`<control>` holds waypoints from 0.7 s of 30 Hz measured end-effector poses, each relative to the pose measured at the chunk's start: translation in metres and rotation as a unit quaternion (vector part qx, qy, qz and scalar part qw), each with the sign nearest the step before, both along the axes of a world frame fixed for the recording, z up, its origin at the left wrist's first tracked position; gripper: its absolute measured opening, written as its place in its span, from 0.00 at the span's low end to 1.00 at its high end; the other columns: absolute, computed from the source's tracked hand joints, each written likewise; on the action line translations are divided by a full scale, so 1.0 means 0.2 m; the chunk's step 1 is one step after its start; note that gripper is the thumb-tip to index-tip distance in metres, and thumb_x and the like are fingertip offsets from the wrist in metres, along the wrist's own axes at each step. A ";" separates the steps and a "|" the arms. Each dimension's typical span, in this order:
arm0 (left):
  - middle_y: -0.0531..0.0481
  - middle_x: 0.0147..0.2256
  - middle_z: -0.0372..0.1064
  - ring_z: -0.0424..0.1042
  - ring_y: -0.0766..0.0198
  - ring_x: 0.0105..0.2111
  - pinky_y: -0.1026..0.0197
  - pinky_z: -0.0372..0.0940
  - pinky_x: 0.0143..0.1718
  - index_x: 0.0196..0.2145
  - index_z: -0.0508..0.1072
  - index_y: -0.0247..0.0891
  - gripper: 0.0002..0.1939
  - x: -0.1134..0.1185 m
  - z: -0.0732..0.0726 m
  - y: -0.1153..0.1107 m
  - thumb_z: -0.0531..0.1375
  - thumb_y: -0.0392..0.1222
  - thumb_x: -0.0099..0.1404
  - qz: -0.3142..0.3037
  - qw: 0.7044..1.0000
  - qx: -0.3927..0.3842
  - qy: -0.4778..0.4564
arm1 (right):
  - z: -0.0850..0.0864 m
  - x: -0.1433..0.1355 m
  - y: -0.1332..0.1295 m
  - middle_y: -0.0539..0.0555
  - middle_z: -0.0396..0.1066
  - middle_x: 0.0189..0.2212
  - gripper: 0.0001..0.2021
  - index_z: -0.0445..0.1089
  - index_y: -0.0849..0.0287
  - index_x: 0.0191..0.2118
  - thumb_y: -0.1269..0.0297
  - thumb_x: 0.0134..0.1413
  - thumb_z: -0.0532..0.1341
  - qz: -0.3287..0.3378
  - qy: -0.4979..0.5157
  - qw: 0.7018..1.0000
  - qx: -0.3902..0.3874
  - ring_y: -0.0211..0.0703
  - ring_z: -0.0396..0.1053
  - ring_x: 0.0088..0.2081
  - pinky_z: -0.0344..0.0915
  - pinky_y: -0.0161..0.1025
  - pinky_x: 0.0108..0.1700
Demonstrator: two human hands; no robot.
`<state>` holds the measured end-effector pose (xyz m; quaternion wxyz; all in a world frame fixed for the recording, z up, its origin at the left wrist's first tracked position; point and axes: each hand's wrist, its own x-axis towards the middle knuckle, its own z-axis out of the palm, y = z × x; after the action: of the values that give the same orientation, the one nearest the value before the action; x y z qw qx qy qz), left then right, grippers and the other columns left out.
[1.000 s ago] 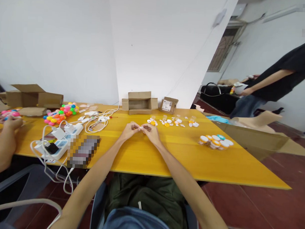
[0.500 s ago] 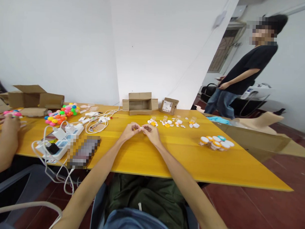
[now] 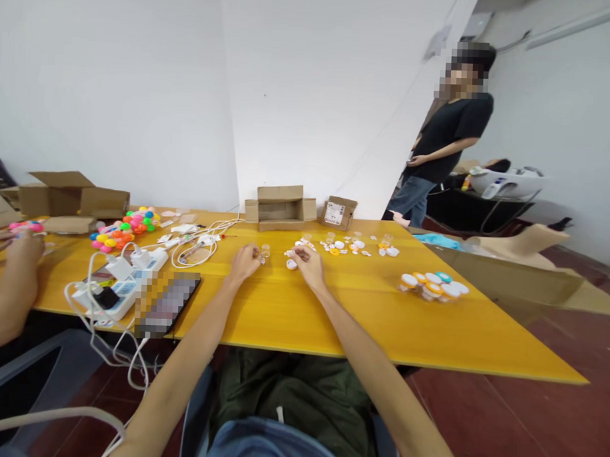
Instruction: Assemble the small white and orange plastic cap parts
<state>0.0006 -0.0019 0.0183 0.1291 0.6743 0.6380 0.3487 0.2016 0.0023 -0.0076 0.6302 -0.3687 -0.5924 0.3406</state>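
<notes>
My left hand [image 3: 246, 262] is closed in a pinch, with a small white piece [image 3: 262, 260] at its fingertips. Just beyond those fingertips stands a small clear jar [image 3: 265, 250]. To the right, my right hand [image 3: 310, 265] has its fingers pressed together; what they hold is too small to make out. Below its fingertips an orange-rimmed white lid [image 3: 292, 264] lies on the yellow table [image 3: 282, 314]. Small white pieces with dark and red marks [image 3: 304, 244] are scattered behind my right hand.
Several lidded jars [image 3: 433, 286] stand grouped at the right. More clear jars [image 3: 331, 237] and loose lids lie along the back, before two cardboard boxes [image 3: 280, 222]. A power strip [image 3: 127, 292], phone [image 3: 169, 304] and cables occupy the left. A co-worker's hand [image 3: 24, 252] handles colourful balls.
My hands, earlier together on a small white piece, have moved apart. The clear jar and orange-rimmed lid now show between them. The standing person at the right has moved left.
</notes>
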 end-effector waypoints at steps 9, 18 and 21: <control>0.47 0.33 0.77 0.75 0.57 0.38 0.61 0.63 0.38 0.32 0.76 0.40 0.06 -0.02 -0.04 0.01 0.63 0.45 0.61 -0.030 0.997 -0.021 0.067 | 0.00 0.00 0.00 0.52 0.76 0.28 0.14 0.74 0.55 0.30 0.48 0.46 0.67 0.010 -0.005 1.000 0.002 0.46 0.76 0.31 0.73 0.40 0.35; 0.53 0.22 0.71 0.72 0.61 0.28 0.62 0.63 0.32 0.24 0.72 0.40 0.06 0.01 -0.06 0.04 0.64 0.40 0.57 -0.109 0.993 0.014 -0.052 | 0.01 0.01 -0.01 0.53 0.78 0.30 0.14 0.75 0.55 0.33 0.50 0.47 0.67 0.019 -0.008 1.000 -0.004 0.47 0.76 0.32 0.74 0.42 0.37; 0.54 0.22 0.71 0.73 0.62 0.27 0.62 0.65 0.33 0.24 0.71 0.40 0.08 0.04 -0.07 0.05 0.65 0.43 0.56 -0.151 0.978 0.021 -0.143 | 0.02 0.01 -0.02 0.53 0.78 0.30 0.14 0.76 0.55 0.34 0.51 0.46 0.67 0.018 -0.007 1.000 -0.006 0.46 0.75 0.32 0.74 0.42 0.37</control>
<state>0.0087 0.0084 0.0046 0.2563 0.7085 0.4961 0.4315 0.2037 -0.0023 -0.0040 0.6175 -0.3640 -0.6016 0.3526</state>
